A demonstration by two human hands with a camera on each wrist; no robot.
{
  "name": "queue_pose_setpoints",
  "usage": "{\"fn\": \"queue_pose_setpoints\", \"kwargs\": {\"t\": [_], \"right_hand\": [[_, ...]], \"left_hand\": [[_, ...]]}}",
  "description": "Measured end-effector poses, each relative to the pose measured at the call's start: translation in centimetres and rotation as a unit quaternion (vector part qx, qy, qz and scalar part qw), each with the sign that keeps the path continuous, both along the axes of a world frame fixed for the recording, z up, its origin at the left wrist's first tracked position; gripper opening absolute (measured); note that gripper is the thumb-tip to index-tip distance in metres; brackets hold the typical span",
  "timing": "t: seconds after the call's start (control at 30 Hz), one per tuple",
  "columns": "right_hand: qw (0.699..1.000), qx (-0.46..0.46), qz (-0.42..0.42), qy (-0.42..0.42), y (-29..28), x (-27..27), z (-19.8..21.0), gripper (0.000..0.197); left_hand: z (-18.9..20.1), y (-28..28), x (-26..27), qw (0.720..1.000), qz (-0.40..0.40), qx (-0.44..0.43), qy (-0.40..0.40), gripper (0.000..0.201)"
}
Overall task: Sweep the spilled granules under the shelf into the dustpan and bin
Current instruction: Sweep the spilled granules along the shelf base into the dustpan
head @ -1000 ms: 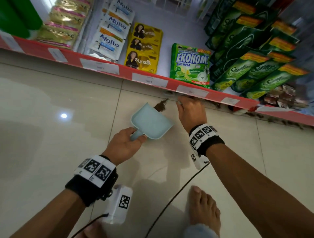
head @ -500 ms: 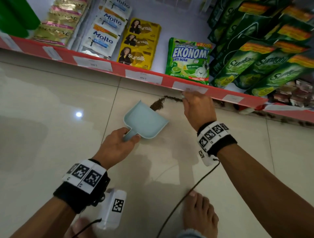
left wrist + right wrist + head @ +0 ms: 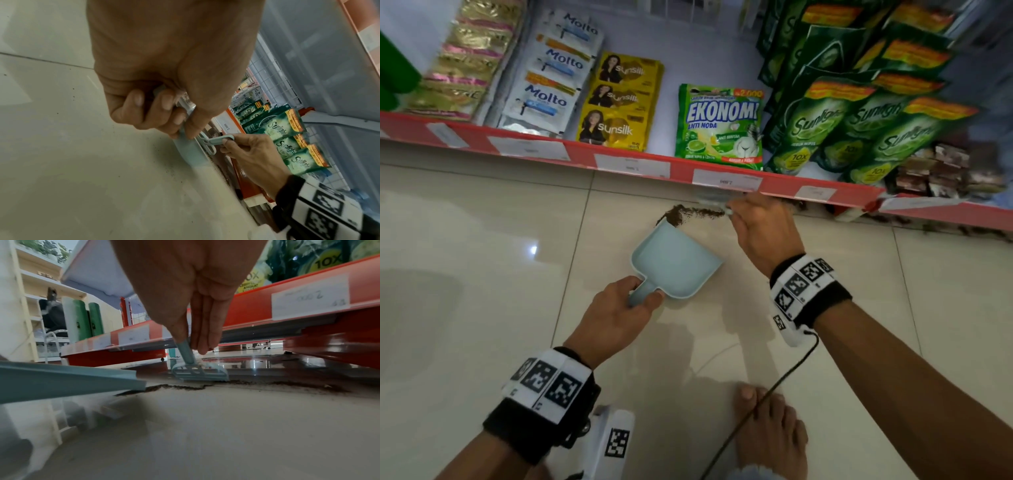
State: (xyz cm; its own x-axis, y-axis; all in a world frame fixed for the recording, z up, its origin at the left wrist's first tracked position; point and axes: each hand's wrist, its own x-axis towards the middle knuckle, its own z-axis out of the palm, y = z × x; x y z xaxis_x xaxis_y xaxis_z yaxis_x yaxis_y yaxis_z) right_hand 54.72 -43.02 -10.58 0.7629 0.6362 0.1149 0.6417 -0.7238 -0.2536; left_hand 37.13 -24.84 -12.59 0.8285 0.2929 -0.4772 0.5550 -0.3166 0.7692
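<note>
A pale blue dustpan lies on the tiled floor, its mouth toward the red shelf edge. My left hand grips its handle, as the left wrist view also shows. A line of brown granules runs from the pan's far corner along the floor toward the shelf. My right hand pinches the handle of a small pale blue brush, whose head touches the floor at the granule line under the shelf. The dustpan edge lies just left of the brush.
The low shelf carries sachets and pouches: Molto, Sunsilk, Ekonomi, Sunlight. More granules lie along the shelf base to the right. A bare foot and a black cable are on the floor near me.
My right hand has moved the brush right along the shelf base, and the granules have spread from a small heap at the pan's corner into a longer line. The dustpan stays put.
</note>
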Motion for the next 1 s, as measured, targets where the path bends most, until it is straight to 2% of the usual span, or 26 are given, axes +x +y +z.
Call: {"fn": "queue_pose_setpoints", "kwargs": {"t": [0.1, 0.2, 0.33, 0.47, 0.57, 0.67, 0.87, 1.0], "right_hand": [[0.997, 0.055, 0.047, 0.008, -0.3, -1.7, 0.1, 0.020], [0.993, 0.099, 0.043, -0.038, -0.9, -2.1, 0.2, 0.018], [0.994, 0.086, -0.028, -0.055, -1.3, 0.1, -0.1, 0.019], [0.996, 0.081, 0.029, -0.025, -1.3, -1.2, -0.9, 0.017], [0.990, 0.125, 0.033, -0.055, -2.4, -2.2, -1.1, 0.017], [0.983, 0.142, -0.007, -0.117, -4.2, -1.6, -1.2, 0.017], [0.976, 0.072, -0.122, -0.165, -7.1, 1.2, -2.1, 0.020], [0.976, 0.012, -0.181, -0.120, -6.8, 1.6, -3.0, 0.022]], "left_hand": [[0.0, 0.2, -0.4, 1.000, 0.006, -0.002, 0.002, 0.029], [-0.2, 0.6, -0.9, 1.000, 0.013, -0.007, 0.000, 0.030], [-0.7, 0.6, -1.0, 1.000, 0.021, -0.018, 0.000, 0.029], [-1.0, 0.1, -0.3, 1.000, -0.005, 0.002, 0.005, 0.029], [-1.2, -0.3, 0.6, 0.999, -0.031, 0.006, 0.007, 0.024], [-1.3, -0.7, 1.8, 0.999, -0.052, -0.001, 0.009, 0.021], [-1.0, -2.0, 3.5, 0.998, -0.069, -0.006, 0.007, 0.028], [-0.7, -2.5, 3.7, 0.997, -0.079, -0.016, 0.008, 0.026]]}}
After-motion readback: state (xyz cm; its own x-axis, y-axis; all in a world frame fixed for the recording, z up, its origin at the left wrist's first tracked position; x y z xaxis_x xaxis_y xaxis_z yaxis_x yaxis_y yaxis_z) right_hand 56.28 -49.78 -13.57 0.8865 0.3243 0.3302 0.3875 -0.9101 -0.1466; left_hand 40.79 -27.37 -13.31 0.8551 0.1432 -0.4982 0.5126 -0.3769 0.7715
